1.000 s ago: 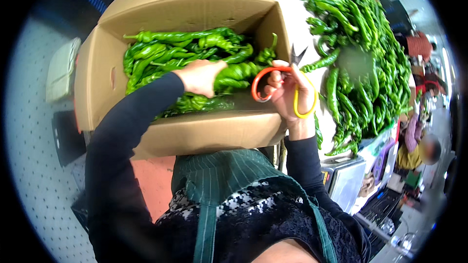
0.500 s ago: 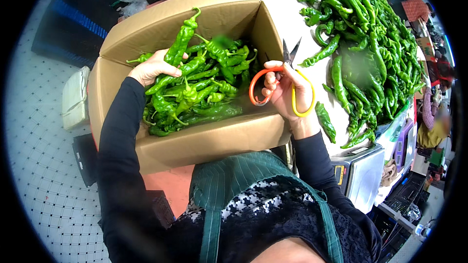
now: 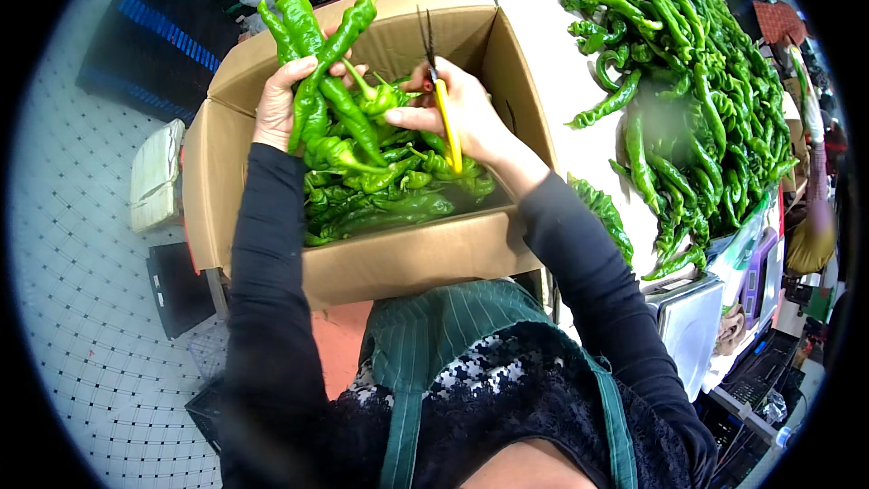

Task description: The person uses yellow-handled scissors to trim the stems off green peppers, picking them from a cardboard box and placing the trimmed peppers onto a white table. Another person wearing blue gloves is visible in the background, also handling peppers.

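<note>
Above the cardboard box (image 3: 380, 258), the left hand (image 3: 282, 100) clutched a bunch of green peppers (image 3: 319, 81) while the right hand (image 3: 457, 113) gripped scissors (image 3: 439, 95) beside them, more peppers heaped on the tabletop (image 3: 552, 81) right of the box.

Scissors (image 3: 441, 100) handles hidden in right hand (image 3: 462, 113); pepper pile (image 3: 697, 72) partly blurred.

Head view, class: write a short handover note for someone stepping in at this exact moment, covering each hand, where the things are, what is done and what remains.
Left hand: closed on a bunch of green peppers, raised above the cardboard box.
Right hand: holds scissors with a yellow handle, blades pointing up beside the bunch.
More peppers lie in the box; a large pile of peppers covers the white table to the right.
Done: the bunch is lifted from the box.
Left: cannot tell whether any stems are cut.
</note>
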A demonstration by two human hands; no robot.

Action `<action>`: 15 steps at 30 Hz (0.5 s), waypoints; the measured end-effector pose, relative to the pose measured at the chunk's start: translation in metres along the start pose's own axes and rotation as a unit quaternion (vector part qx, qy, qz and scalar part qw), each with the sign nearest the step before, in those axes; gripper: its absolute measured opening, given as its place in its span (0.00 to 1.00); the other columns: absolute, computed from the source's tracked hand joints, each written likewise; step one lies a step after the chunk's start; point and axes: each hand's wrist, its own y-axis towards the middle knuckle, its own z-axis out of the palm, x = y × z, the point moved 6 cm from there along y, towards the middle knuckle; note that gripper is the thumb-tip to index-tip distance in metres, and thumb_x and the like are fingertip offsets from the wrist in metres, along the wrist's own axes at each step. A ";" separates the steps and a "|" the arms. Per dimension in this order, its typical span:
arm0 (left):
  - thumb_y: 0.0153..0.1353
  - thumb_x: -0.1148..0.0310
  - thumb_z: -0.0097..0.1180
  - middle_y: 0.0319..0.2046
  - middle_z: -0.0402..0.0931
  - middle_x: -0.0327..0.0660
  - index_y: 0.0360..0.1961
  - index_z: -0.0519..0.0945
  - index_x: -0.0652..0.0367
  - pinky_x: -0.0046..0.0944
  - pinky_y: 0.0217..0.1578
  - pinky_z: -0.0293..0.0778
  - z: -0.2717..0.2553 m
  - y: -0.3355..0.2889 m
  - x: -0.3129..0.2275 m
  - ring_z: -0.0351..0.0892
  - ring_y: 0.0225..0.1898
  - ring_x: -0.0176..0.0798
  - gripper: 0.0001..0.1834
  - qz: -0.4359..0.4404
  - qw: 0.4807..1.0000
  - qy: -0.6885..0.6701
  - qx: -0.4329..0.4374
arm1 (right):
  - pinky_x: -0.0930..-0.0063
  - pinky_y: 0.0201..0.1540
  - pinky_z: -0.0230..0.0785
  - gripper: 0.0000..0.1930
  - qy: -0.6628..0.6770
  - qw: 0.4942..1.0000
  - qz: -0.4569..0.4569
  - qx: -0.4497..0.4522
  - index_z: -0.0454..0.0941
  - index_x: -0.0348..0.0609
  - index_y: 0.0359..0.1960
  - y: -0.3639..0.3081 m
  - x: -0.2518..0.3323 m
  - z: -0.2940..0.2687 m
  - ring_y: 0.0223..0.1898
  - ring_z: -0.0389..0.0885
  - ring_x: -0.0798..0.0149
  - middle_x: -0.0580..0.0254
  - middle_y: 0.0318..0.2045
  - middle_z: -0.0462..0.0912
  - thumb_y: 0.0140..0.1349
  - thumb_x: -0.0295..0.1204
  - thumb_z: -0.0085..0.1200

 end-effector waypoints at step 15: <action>0.65 0.66 0.47 0.38 0.80 0.52 0.41 0.76 0.76 0.48 0.67 0.60 -0.023 0.007 0.012 0.73 0.56 0.47 0.18 0.079 0.974 -0.142 -0.160 | 0.79 0.15 0.61 0.20 0.241 0.938 0.204 -0.146 0.68 0.47 0.25 0.008 -0.043 -0.027 0.14 0.67 0.74 0.69 0.18 0.71 0.48 0.36 0.73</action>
